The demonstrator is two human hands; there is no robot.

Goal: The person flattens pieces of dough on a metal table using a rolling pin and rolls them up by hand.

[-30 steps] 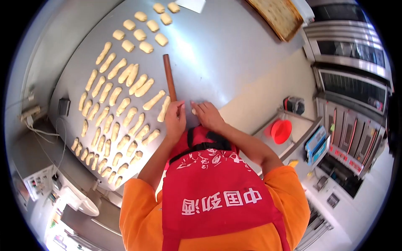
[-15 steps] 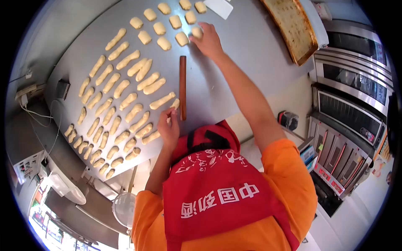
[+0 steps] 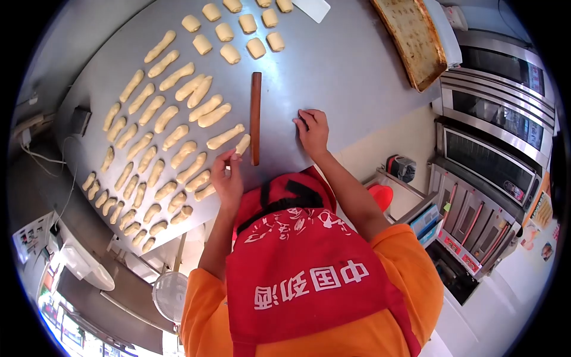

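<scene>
My left hand [image 3: 228,177] is at the near edge of the metal table, its fingertips pinched on the end of a short dough piece [image 3: 243,144]. Just right of that piece, a brown wooden rolling pin [image 3: 256,119] lies lengthwise. My right hand [image 3: 313,132] hovers over the table right of the pin, fingers loosely bent and holding nothing. Left of the pin, many elongated dough strips [image 3: 225,137] lie in rows. Beyond the pin are short rolled dough pieces [image 3: 256,48], with one roll [image 3: 275,41] at the right end of the nearest row.
A white scraper [image 3: 313,8] lies at the table's far side. A browned baking tray [image 3: 410,41] rests at the right edge. Ovens [image 3: 496,113] stand on the right. A fan [image 3: 170,296] is below the table at left, and a small dark block [image 3: 80,121] sits at the left edge.
My right hand has let go of a dough roll at the end of the near row and drawn back toward me. My left hand stays at the short dough piece, shifted slightly left.
</scene>
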